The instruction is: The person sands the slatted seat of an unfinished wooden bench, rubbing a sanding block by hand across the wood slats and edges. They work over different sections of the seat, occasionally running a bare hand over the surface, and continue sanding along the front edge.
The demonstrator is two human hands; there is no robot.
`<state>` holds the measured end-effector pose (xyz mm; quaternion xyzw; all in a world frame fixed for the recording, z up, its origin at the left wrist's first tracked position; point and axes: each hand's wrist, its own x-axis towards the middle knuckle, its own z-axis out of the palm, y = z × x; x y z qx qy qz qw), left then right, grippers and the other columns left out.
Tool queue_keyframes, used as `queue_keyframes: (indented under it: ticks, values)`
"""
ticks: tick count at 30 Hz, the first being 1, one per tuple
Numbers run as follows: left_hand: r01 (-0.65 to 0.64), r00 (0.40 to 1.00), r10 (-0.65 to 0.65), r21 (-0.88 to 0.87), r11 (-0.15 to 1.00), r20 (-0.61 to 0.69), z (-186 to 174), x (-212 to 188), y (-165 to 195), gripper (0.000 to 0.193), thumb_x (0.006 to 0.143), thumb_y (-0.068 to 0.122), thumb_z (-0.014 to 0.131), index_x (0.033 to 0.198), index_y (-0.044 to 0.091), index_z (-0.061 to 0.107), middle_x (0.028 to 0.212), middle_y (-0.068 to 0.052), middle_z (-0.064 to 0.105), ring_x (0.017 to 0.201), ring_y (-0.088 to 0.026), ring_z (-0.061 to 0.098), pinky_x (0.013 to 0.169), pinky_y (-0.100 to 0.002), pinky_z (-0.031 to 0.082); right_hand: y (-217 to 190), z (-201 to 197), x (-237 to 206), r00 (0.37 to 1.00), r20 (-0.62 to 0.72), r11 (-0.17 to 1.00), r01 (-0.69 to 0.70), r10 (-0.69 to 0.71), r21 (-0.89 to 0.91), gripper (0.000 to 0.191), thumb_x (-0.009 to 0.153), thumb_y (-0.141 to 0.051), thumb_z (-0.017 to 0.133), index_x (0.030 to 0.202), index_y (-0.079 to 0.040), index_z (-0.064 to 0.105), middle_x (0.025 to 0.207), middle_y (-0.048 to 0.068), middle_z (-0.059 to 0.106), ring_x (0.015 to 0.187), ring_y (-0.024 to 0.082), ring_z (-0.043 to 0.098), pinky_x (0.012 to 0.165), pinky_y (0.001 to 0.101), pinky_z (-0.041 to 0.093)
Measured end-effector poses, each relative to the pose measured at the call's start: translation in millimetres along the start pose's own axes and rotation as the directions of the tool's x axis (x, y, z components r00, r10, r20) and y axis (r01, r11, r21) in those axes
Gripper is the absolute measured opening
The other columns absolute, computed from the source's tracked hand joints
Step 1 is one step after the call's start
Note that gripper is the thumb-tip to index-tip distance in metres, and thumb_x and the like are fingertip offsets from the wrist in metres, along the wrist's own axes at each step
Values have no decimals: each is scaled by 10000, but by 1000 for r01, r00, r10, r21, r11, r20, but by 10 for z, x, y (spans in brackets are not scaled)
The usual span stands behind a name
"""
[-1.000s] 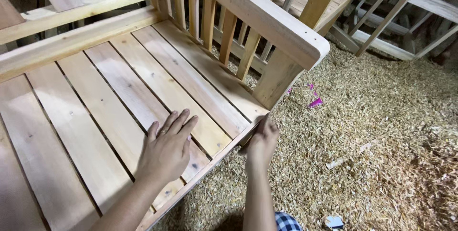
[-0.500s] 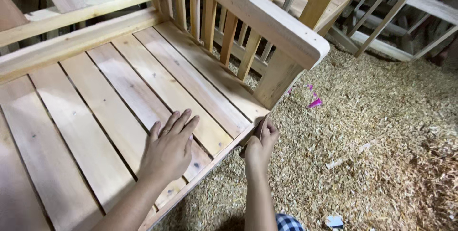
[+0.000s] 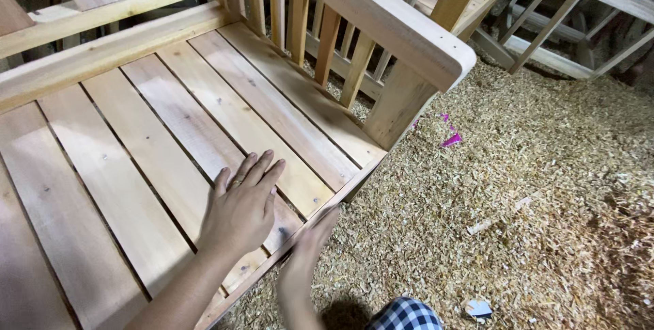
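A pale slatted wooden bench seat (image 3: 170, 132) fills the left of the head view, with an armrest (image 3: 388, 23) on spindles at its right end. My left hand (image 3: 242, 204) lies flat, fingers apart, on the seat slats near the front edge. My right hand (image 3: 310, 245) is blurred against the front rail (image 3: 340, 197) of the seat, just below the left hand; whether it holds anything I cannot tell.
The floor (image 3: 531, 187) to the right is covered in wood shavings, with pink scraps (image 3: 449, 139) and a white scrap (image 3: 479, 308) on it. More wooden frames (image 3: 565, 10) stand at the back right. A checked cloth (image 3: 405, 316) shows at the bottom edge.
My right hand has slid left and down along the front rail and is now blurred. My left hand stays flat on the slats.
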<state>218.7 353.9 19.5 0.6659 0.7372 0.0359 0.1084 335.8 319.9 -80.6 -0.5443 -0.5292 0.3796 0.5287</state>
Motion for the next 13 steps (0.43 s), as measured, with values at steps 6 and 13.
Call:
queue_keyframes:
  ticks: [6, 13]
  values:
    - [-25, 999, 25, 3, 1000, -43, 33, 27, -21, 637, 984, 288, 368, 1609, 311, 248, 1711, 52, 165, 1510, -166, 165, 1207, -543, 88, 314, -168, 1278, 927, 40, 671, -298, 372, 679, 1005, 1026, -723, 235, 1586, 111, 227, 1633, 373, 327, 1497, 476, 361, 1179, 482, 330]
    - [3, 1000, -4, -51, 999, -21, 15, 9, -7, 625, 988, 288, 370, 1603, 317, 269, 1714, 58, 162, 1515, -160, 148, 1207, -555, 80, -99, 189, 333, 908, -89, 856, -348, 409, 382, 928, 953, -662, 222, 1665, -155, -88, 1749, 81, -54, 1573, 253, 26, 1233, 440, 37]
